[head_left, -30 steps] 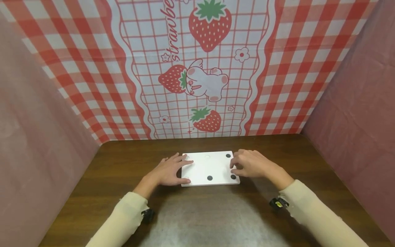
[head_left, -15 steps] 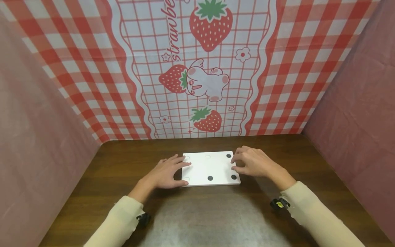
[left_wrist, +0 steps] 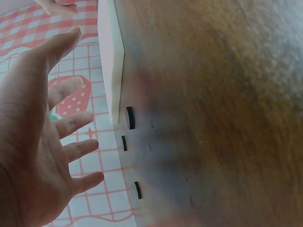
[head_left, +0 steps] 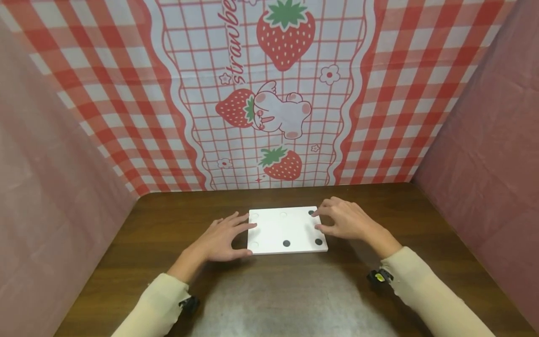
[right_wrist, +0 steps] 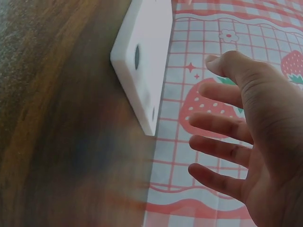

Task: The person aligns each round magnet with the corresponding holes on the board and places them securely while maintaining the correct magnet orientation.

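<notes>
A white rectangular board (head_left: 282,230) with round recesses lies on the table. Dark discs fill its far right, near right and near middle (head_left: 286,243) recesses. The far left, far middle and near left recesses are bare. My left hand (head_left: 223,238) spreads its fingers at the board's left edge and holds nothing. Three dark discs (left_wrist: 130,118) show on the tabletop beside the board in the left wrist view; the head view hides them behind that hand. My right hand (head_left: 347,220) hovers by the right edge, fingers loosely bent and holding nothing, one fingertip near the far right disc.
The brown wooden table (head_left: 278,295) reaches back to a red and white strawberry cloth (head_left: 278,103). Pink curtains hang at the left (head_left: 46,187) and right (head_left: 488,140). A dark device sits at each wrist.
My left hand has slid left, off most of the board, baring its left recesses. The right hand has risen slightly toward the far right disc. The board looks still.
</notes>
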`<state>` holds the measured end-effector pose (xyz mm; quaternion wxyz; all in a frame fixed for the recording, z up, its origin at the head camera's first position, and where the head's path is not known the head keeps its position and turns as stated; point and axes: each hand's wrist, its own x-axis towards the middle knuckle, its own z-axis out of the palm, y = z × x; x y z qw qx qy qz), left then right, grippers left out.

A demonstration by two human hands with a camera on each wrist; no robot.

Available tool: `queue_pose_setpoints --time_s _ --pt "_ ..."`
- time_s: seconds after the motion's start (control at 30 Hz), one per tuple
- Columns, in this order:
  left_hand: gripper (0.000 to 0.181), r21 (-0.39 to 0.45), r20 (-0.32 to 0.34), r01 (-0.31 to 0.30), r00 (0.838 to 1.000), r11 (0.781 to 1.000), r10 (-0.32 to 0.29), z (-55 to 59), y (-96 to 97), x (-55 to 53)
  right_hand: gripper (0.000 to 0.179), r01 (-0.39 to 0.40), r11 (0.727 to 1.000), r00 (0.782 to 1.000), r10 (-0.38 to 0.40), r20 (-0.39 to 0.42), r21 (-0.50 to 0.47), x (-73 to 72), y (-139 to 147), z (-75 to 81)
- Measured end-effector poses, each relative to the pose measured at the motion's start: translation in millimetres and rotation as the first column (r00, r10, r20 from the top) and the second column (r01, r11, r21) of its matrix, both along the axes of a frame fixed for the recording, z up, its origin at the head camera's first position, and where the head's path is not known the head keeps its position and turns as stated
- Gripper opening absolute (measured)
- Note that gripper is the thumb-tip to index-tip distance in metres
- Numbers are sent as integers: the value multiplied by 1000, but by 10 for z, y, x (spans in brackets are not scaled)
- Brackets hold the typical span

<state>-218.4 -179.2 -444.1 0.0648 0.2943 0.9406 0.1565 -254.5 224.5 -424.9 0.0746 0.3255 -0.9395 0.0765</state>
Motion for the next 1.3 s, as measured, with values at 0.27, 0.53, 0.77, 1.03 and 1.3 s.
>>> queue_pose_setpoints --time_s 0.27,0.53,0.77,1.03,1.3 --pt "80 21 -18 -3 1000 1000 3 -17 -33 44 39 11 999 1000 -11 6 -38 -47 -11 -79" --pt "78 15 -30 -9 1000 1000 9 -50 -71 68 47 30 999 999 -29 40 -36 -66 -26 -158" --pt "78 16 -20 -26 999 1000 26 -75 -129 74 57 54 999 996 -53 77 -8 -88 -27 -231" --pt "78 8 -23 -33 999 999 33 -78 -184 75 70 89 996 986 -91 138 18 -88 -31 -245" --pt "76 7 -47 -49 998 999 49 -75 -241 100 76 99 994 980 -104 170 37 -76 -47 -265"
